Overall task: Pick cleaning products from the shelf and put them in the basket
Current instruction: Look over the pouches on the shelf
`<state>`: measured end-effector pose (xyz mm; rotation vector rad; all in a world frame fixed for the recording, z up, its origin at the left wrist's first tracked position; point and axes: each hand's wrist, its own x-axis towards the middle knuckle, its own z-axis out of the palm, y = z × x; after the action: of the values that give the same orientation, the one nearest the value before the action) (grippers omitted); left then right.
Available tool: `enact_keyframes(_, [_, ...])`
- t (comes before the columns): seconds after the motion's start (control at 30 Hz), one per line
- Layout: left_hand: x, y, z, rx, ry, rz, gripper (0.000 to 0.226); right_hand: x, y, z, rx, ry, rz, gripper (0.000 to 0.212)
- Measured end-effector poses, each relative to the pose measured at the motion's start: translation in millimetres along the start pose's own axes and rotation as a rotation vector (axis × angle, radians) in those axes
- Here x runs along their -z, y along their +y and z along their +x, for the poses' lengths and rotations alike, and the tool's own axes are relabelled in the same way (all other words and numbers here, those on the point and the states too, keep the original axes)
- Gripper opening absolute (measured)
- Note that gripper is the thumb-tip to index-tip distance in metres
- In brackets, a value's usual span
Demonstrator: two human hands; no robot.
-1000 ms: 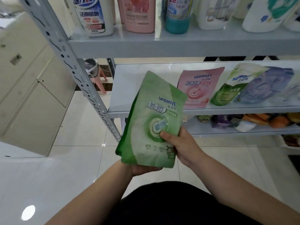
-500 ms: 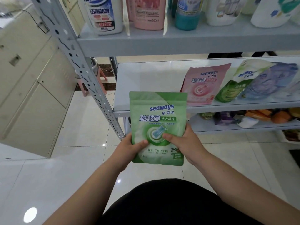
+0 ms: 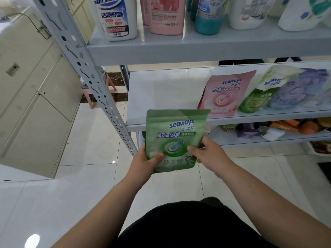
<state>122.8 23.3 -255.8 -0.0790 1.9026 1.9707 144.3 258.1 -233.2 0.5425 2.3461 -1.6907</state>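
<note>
Head view: a green pouch (image 3: 176, 138) of laundry beads is held upright in front of the shelf rack (image 3: 179, 54), front face toward the camera, above the tiled floor (image 3: 71, 194). It is off the shelves, its top edge level with the front lip of the middle shelf (image 3: 161, 90).

The left hand (image 3: 145, 163) grips the pouch's lower left corner, thumb pressed on the front and fingers curled behind. The right hand (image 3: 210, 154) grips the lower right edge the same way, thumb on the front beside the round picture, fingers out of sight behind. The pouch sits between the two hands, most of it rising above them.

On the middle shelf, to the right, a pink pouch (image 3: 224, 93) leans back, with a green and white pouch (image 3: 259, 93) and a purple pouch (image 3: 293, 92) lying beside it. The top shelf carries a white bottle (image 3: 116, 18), a pink bottle (image 3: 165, 15) and a blue bottle (image 3: 208, 17). A cream cabinet (image 3: 26, 97) stands to the left of the rack.
</note>
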Motion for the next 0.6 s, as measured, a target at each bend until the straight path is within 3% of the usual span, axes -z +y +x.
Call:
enact_keyframes(0.17, [0.4,-6.3,32.1,-0.104,0.060,0.273,0.028,-4.5,5.5,20.3,-0.036,0.074,0.020,0.008])
enact_keyframes(0.3, [-3.1,-3.9,72.8,0.016,0.233,0.517,0.034,4.9,-4.0,49.8,-0.005,0.108,-0.025,0.013])
enact_keyframes(0.43, [-12.1,14.5,112.3,-0.071,0.223,0.520,0.011,16.8,-22.0,92.6,0.032,0.110,0.019,0.029])
enact_keyframes(0.6, [-27.1,40.1,163.1,-0.046,0.267,0.466,0.014,30.4,-42.1,146.5,0.075,0.144,0.032,0.016])
